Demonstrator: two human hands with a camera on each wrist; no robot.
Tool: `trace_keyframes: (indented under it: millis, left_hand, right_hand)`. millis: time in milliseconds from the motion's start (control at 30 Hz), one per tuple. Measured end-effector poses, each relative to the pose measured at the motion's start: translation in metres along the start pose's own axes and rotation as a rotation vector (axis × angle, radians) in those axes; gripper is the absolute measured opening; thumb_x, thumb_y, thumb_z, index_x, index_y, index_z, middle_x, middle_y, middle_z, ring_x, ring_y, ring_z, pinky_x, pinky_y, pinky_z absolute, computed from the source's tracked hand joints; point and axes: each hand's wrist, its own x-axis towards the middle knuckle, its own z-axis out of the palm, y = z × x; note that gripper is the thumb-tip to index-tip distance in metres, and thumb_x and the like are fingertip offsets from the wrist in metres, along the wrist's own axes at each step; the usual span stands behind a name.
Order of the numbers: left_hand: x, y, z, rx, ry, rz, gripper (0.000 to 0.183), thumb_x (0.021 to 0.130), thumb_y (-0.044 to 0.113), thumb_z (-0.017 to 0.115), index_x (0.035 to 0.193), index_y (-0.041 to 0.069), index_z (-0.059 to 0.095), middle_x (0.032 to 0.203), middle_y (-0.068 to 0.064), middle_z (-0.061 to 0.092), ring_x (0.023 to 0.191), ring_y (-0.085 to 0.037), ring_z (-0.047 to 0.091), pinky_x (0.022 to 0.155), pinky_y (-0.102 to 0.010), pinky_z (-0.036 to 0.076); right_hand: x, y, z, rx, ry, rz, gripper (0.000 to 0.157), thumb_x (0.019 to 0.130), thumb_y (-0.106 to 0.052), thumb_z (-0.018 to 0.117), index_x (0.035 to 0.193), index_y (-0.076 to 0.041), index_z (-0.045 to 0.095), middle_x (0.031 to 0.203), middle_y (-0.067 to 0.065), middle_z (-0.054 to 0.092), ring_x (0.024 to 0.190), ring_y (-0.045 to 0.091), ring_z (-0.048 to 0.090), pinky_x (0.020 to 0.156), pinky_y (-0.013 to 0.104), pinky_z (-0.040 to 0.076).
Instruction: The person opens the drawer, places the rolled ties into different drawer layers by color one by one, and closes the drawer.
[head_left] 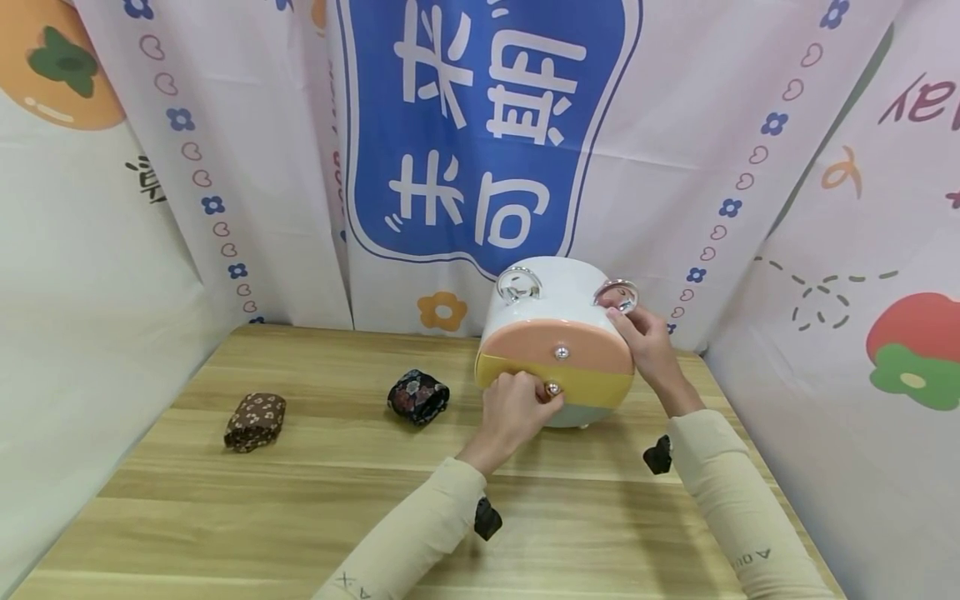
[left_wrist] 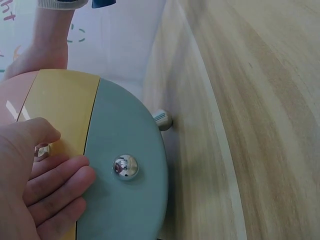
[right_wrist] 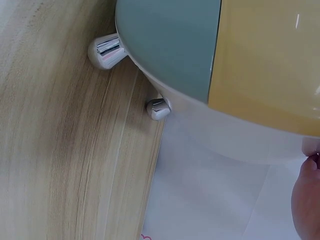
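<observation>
A round-fronted white drawer box (head_left: 557, 287) stands at the back right of the table. Its front is split into an orange, a yellow (right_wrist: 270, 65) and a green drawer (left_wrist: 120, 125), with shiny silver knobs. My left hand (head_left: 517, 408) pinches the knob (head_left: 552, 388) of the yellow drawer, its other fingers curled below it. At the box's upper right side my right hand (head_left: 651, 346) holds on, thumb by the silver ring (head_left: 617, 295); its other fingers are mostly hidden. Short silver feet (right_wrist: 107, 51) carry the box.
Left of the box lies a rolled black floral cloth (head_left: 418, 397). Farther left is a rolled brown floral cloth (head_left: 256, 422). Printed curtains (head_left: 442, 275) rise behind the wooden table (head_left: 337, 500) and on both sides.
</observation>
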Motion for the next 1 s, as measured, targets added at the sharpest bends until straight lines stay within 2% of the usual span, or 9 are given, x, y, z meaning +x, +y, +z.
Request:
trace_keyframes:
  millis: [200, 500, 667, 833, 1000]
  left_hand:
    - [-0.0021, 0.0003, -0.0009, 0.006, 0.005, 0.016, 0.049, 0.090, 0.039, 0.078, 0.051, 0.025, 0.053, 0.050, 0.016, 0.056, 0.045, 0.002, 0.042, 0.044, -0.019, 0.034]
    - [-0.0042, 0.0017, -0.0039, 0.027, 0.020, 0.029, 0.046, 0.091, 0.038, 0.078, 0.052, 0.026, 0.057, 0.052, 0.016, 0.059, 0.046, 0.002, 0.044, 0.045, -0.019, 0.035]
    - [-0.0034, 0.0037, -0.0036, 0.024, 0.024, 0.025, 0.047, 0.091, 0.036, 0.077, 0.051, 0.025, 0.053, 0.048, 0.015, 0.053, 0.045, 0.001, 0.041, 0.044, -0.019, 0.034]
    - [-0.0020, 0.0047, -0.0018, 0.034, 0.036, 0.024, 0.051, 0.090, 0.036, 0.075, 0.050, 0.024, 0.048, 0.044, 0.014, 0.043, 0.044, -0.001, 0.038, 0.043, -0.020, 0.031]
    - [-0.0006, 0.0049, 0.0002, 0.061, 0.047, 0.019, 0.051, 0.089, 0.039, 0.075, 0.050, 0.024, 0.047, 0.044, 0.014, 0.041, 0.044, -0.002, 0.039, 0.043, -0.021, 0.032]
  right_hand:
    - [-0.0018, 0.0003, -0.0004, -0.016, -0.011, 0.002, 0.051, 0.108, -0.044, 0.055, 0.142, -0.007, 0.062, 0.113, -0.006, 0.068, 0.094, 0.009, 0.068, 0.082, 0.018, 0.057]
    - [-0.0002, 0.0006, -0.0002, -0.011, -0.006, 0.005, 0.050, 0.108, -0.043, 0.056, 0.141, -0.005, 0.063, 0.113, -0.007, 0.068, 0.095, 0.008, 0.067, 0.083, 0.017, 0.057]
    - [0.0011, 0.0005, -0.0011, -0.008, -0.004, 0.019, 0.051, 0.107, -0.043, 0.057, 0.142, -0.006, 0.063, 0.117, -0.007, 0.068, 0.097, 0.007, 0.067, 0.083, 0.018, 0.057]
    - [0.0004, 0.0006, -0.0017, -0.008, -0.013, 0.021, 0.052, 0.108, -0.043, 0.056, 0.141, -0.004, 0.062, 0.111, -0.006, 0.068, 0.093, 0.008, 0.068, 0.082, 0.018, 0.057]
    - [-0.0012, 0.0006, -0.0015, 0.007, -0.013, 0.003, 0.051, 0.108, -0.042, 0.055, 0.139, -0.002, 0.062, 0.107, -0.008, 0.069, 0.092, 0.009, 0.067, 0.081, 0.019, 0.057]
